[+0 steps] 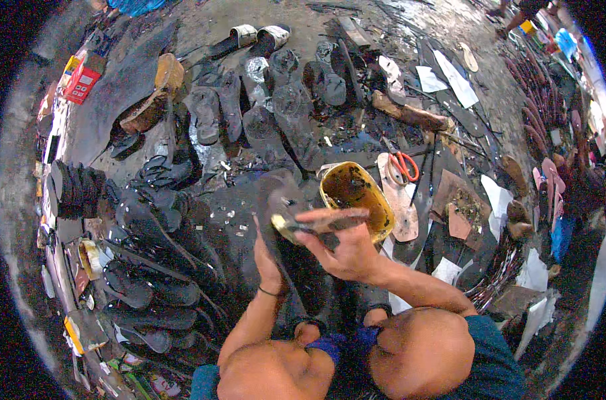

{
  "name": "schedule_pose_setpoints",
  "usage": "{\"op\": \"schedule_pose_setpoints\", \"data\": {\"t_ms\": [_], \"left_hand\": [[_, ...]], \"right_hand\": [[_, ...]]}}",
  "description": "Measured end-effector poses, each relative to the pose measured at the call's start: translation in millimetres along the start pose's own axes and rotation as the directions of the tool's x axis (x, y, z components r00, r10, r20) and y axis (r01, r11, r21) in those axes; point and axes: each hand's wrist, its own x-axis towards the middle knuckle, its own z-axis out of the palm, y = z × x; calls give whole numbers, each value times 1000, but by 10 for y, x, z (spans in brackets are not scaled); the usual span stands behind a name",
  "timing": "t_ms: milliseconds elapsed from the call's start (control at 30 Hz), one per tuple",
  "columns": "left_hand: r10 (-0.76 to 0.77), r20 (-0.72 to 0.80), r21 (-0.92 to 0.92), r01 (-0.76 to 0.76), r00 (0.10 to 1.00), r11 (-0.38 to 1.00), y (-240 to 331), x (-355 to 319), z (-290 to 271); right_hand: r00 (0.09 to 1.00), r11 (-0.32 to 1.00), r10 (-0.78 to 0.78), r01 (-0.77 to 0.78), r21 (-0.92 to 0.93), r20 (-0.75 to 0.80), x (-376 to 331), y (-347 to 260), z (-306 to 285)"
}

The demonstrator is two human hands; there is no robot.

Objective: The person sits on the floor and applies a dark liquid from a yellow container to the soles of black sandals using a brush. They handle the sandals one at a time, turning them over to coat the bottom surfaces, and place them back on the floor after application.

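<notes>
My left hand [268,263] grips a dark shoe sole [276,192] by its edge and holds it tilted in front of my knees. In the fingers of my right hand [349,253] is a brush [286,227] with a pale yellow end, which lies over the sole; whether it touches is too blurred to tell. Just beyond my right hand stands a yellow tub [381,233], its inside smeared with dark residue. Beside the tub are orange-handled scissors [405,167], partly over a pale tan sole [404,217].
Black soles lie stacked [76,190] and heaped [153,293] at the left. Finished-looking slippers [271,37] with white straps sit at the far side. A red box [83,83] stands far left. White scraps [455,80] and brown sheet pieces [449,193] lie at the right.
</notes>
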Motion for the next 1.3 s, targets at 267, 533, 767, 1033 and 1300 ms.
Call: {"op": "schedule_pose_setpoints", "data": {"t_ms": [267,533,767,1033,1300], "left_hand": [[-90,-24,-131,86,996,988,21,-95,-33],[-364,13,-512,318,931,798,671,-657,592],[23,-23,-425,-31,999,905,686,196,98],[-72,281,-528,217,957,821,495,158,126],[1,143,-483,69,990,873,521,227,232]], "right_hand": [[763,601,574,-639,480,296,-170,136,-42],[888,812,428,-460,358,170,61,146,-85],[979,979,202,-202,5,-23,43,79,103],[978,962,77,-124,243,194,120,-382,176],[955,955,295,-295,-23,31,-4,300,-5]]}}
